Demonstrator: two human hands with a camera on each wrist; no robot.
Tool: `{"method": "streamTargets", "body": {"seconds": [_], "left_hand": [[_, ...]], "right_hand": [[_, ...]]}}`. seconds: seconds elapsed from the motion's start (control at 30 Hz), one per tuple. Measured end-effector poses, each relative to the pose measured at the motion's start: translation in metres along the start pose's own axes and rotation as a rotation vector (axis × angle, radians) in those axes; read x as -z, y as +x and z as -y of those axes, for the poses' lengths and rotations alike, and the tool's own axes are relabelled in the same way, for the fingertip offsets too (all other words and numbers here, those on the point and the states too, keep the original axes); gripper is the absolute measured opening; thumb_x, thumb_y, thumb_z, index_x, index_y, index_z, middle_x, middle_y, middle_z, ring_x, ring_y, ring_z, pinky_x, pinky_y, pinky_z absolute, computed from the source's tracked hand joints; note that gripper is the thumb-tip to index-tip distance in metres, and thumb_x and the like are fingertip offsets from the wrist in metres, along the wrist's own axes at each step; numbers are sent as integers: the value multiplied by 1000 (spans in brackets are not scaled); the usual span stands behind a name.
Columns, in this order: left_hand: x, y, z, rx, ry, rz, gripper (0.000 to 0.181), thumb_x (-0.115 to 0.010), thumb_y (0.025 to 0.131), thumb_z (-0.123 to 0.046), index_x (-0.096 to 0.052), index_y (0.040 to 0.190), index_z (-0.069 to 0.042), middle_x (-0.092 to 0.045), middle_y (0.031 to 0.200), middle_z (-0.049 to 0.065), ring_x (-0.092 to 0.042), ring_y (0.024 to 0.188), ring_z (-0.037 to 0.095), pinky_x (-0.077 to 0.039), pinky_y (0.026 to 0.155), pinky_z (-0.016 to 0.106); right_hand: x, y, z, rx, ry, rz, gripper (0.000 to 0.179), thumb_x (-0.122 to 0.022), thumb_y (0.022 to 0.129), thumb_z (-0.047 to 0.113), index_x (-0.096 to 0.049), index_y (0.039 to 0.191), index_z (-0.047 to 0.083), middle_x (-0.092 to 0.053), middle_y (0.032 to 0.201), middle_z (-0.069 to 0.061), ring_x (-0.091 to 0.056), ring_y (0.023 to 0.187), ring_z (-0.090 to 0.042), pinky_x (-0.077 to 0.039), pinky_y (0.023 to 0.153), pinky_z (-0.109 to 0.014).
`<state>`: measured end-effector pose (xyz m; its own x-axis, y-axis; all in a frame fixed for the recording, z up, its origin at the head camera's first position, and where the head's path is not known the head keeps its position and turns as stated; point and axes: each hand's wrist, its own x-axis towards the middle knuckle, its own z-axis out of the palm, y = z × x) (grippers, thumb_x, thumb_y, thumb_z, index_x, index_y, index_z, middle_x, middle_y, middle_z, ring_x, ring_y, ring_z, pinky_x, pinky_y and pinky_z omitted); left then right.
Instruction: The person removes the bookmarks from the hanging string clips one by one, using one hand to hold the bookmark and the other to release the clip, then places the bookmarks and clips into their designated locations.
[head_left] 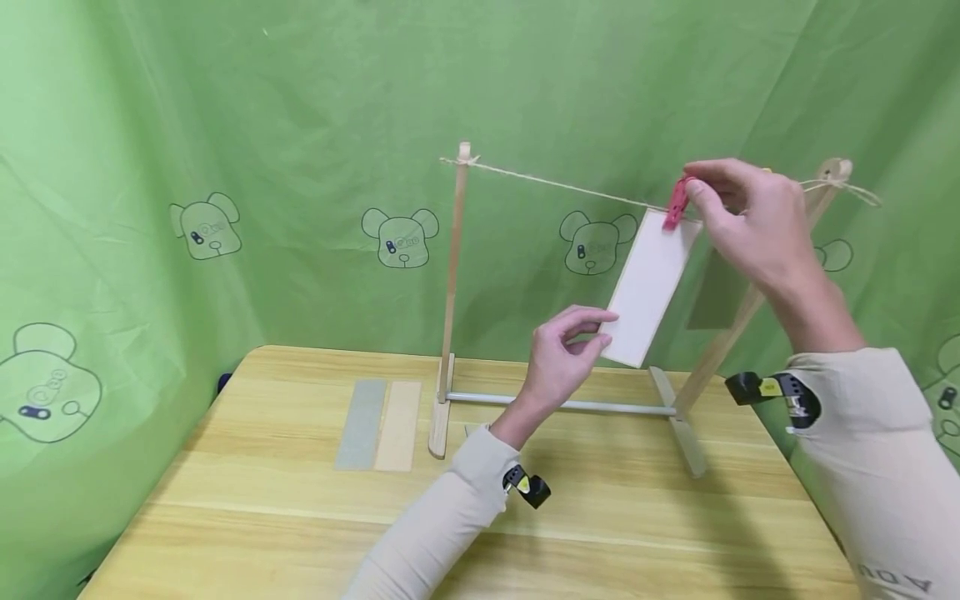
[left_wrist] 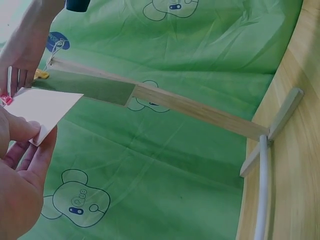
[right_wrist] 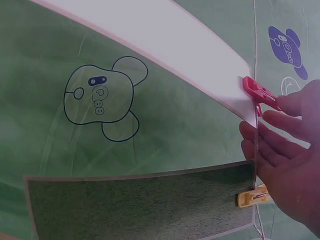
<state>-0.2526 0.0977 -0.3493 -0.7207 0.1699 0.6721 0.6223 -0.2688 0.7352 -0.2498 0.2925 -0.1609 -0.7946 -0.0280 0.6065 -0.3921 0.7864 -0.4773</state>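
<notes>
A white rectangular card [head_left: 651, 287] hangs tilted at the string [head_left: 562, 183], its top edge in a red clothespin [head_left: 677, 202]. My right hand [head_left: 761, 221] pinches the clothespin between thumb and finger, as the right wrist view also shows. Lower down, my left hand [head_left: 562, 354] pinches the card's lower left edge between thumb and fingers. Behind my right hand a dark grey-green card [right_wrist: 140, 207] hangs from the same string by a yellow clothespin [right_wrist: 253, 196].
The string is tied between two wooden posts, left [head_left: 454, 275] and right [head_left: 720, 358], joined low by a pale rod [head_left: 585, 406]. On the wooden table [head_left: 285, 517] lie a grey card [head_left: 362, 425] and a beige card [head_left: 398, 427]. A green curtain [head_left: 300, 100] stands behind.
</notes>
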Motion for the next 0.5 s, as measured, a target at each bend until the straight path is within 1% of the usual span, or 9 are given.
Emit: {"method": "streamTargets", "body": {"seconds": [0.13,0.3,0.4,0.5], "left_hand": [[1,-1,-4,-6,6,-2,28,-71,88,14,-72,114,4,-71,115,15,-69,102,10,-62,86,28],[4,-2,-7,-1,13,-2,29,-71,88,13,-72,114,3,-71,116,14,-69,102,11,-62,86,28],[5,-3,-8,2,19,-1,29,-71,88,13,-72,115,2,-71,117,13,-69,102,10,-62,86,28],[6,-3,-9,5,28,0,29,-72,88,12,-72,115,2,-71,117,12,-69,103,9,-62,86,28]], "right_hand": [[3,2,1,-2,-27,41,41,-57,105,35,-65,138,12,-66,133,-17,-57,93,9,-48,82,-8],[7,5,1,4,-34,107,43,-55,106,36,-64,139,10,-65,134,-20,-56,97,7,-46,78,-5],[9,6,0,-20,16,147,44,-57,105,36,-63,140,10,-67,134,-14,-59,103,6,-47,81,-5],[12,7,-1,-61,108,171,44,-60,104,36,-64,140,9,-69,131,-3,-60,108,3,-48,84,-5]]}}
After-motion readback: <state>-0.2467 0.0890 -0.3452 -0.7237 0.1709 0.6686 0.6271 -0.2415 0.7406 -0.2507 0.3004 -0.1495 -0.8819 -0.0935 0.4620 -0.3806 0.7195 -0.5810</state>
